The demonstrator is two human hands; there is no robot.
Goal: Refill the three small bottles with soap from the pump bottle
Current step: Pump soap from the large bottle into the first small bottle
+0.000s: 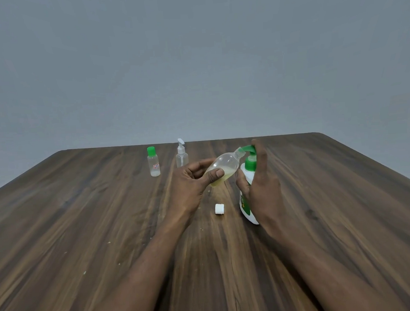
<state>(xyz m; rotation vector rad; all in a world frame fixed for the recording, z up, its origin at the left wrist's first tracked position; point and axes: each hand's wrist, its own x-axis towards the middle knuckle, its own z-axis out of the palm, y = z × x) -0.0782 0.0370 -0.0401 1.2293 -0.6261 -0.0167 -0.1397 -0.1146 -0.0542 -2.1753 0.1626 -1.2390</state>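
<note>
On the brown wooden table [81,212], a small clear bottle with a green cap [153,161] stands far back, a small clear bottle with a white spray top [181,154] beside it. The left hand [191,183] grips a tilted, open small clear bottle [224,167] with yellowish soap inside, its mouth at the green spout. A little white cap [219,208] lies below. The right hand [262,192] wraps around the white pump bottle with the green top [246,210], one finger on the pump.

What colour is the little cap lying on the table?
White. The loose cap shows clearly in the head view.
</note>
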